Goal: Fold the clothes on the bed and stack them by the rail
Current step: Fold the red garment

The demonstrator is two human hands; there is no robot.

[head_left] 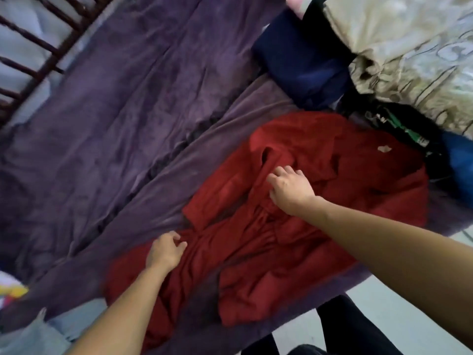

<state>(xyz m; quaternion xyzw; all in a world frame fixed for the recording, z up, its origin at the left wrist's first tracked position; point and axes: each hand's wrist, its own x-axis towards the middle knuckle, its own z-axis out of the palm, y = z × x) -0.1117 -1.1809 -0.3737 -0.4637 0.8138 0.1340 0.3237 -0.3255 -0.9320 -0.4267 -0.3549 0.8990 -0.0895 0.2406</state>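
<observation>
Plainly, the work is at an early stage. At the upper left of the frame the dark wooden rail [30, 44] runs along the far edge of the bed [107, 119], and the purple cover beside it lies bare: no folded stack shows there, at least in the part that is in view.

Lower down and left of centre, the left hand [165, 251] rests on the lower part of the red garment [332, 196], its grip loosely curled, fingertips touching the cloth. Whether it has pinched any fabric I cannot tell.

The red garment itself lies rumpled on the near side of the bed, spread across the centre and lower middle of the frame, not yet squared up or folded.

Right of centre, the right hand [290, 192] sits on the garment's upper part, grip half curled over a ridge of cloth; it looks to be gathering or smoothing, but a firm hold is not clear.

In the upper right a heap of unfolded things waits: a navy piece [302, 62], a beige patterned cloth [409, 55], a black item with green marks [399, 126], and something blue [460, 162] at the right edge.

As for writing, a small pale patch on the red garment and light marks on the black item are too blurred to read.
</observation>
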